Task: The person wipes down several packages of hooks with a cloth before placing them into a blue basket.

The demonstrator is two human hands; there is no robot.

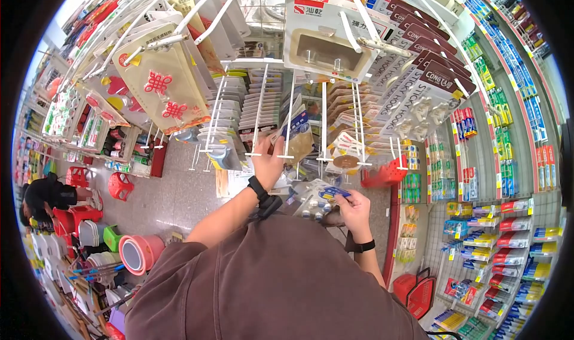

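Note:
My right hand is closed on the top corner of a blister pack with a blue and white card and small round pieces under clear plastic. It holds the pack low, in front of my chest. My left hand reaches up to the lower display hooks, fingers stretched and apart, among the hanging packs. Right beside its fingertips hangs a tilted pack with a blue header. A row of thin carded packs hangs just above that hand.
Overhead hang sticky hook packs, a large white boxed card and a pack with red knots. Stocked shelving runs along the right above a red basket. At left are a pink bucket, red stools and a bending person.

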